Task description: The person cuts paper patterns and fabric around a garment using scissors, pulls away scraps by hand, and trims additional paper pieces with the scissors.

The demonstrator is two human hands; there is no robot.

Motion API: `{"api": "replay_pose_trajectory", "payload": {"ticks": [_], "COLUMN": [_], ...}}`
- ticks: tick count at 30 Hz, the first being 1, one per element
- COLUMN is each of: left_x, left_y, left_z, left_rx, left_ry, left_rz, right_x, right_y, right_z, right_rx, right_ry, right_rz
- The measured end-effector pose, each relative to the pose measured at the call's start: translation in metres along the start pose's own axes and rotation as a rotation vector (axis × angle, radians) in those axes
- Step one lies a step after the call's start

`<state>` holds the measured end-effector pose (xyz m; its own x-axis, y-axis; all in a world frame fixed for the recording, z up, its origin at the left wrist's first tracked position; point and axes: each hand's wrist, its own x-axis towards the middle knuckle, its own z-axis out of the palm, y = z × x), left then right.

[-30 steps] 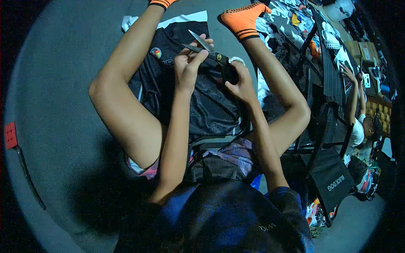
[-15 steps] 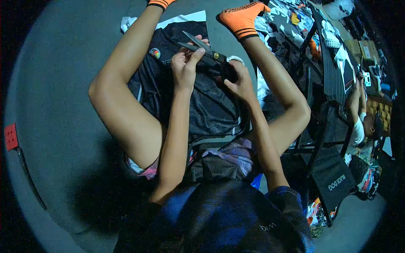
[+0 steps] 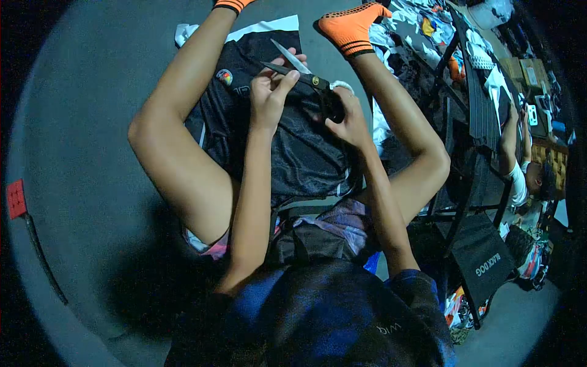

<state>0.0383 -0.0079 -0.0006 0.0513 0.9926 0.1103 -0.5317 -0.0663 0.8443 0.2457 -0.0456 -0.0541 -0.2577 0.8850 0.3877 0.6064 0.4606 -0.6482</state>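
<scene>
A pair of scissors (image 3: pixel 315 81) is held over my lap, its blades parted and aimed up and to the left. Through the dark handles goes my right hand (image 3: pixel 350 122), its fingers closed around them. My left hand (image 3: pixel 267 101) pinches the lower blade, with the thumb on top and the other fingers behind the blades. Beneath both hands a black garment (image 3: pixel 306 150) is spread between my legs. It bears a round colourful badge (image 3: pixel 224 77) and has a white strip (image 3: pixel 269 27) at its far edge. A bit of white material (image 3: pixel 342 87) shows by my right hand.
Heaped fabric pieces (image 3: pixel 416 37) lie at the upper right beside a dark metal frame (image 3: pixel 449 122). A folding chair (image 3: pixel 480 257) stands to the right. Farther right another person (image 3: pixel 520 183) reaches forward. A red pad with a black handle (image 3: pixel 16 199) lies far left.
The scissor blades have parted slightly wider, and the upper one now catches more light. My hands have barely shifted. The other person's arms have moved a little.
</scene>
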Motion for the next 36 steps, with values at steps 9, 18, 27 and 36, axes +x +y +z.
{"api": "replay_pose_trajectory", "payload": {"ticks": [9,18,27,36], "left_x": [0.001,0.002,0.003,0.003], "left_y": [0.004,0.000,-0.014,-0.015], "left_z": [-0.005,-0.010,-0.018,-0.016], "left_rx": [0.037,0.084,-0.011,-0.050], "left_ry": [-0.108,-0.095,-0.015,0.043], "left_rz": [-0.010,-0.027,-0.062,-0.098], "right_x": [-0.001,0.000,0.001,0.000], "right_y": [0.001,0.000,-0.001,-0.004], "right_z": [0.001,0.000,0.001,0.002], "right_rx": [-0.045,-0.063,-0.082,-0.113], "right_ry": [0.002,-0.022,-0.007,0.042], "right_rz": [0.000,0.023,-0.008,-0.039]}}
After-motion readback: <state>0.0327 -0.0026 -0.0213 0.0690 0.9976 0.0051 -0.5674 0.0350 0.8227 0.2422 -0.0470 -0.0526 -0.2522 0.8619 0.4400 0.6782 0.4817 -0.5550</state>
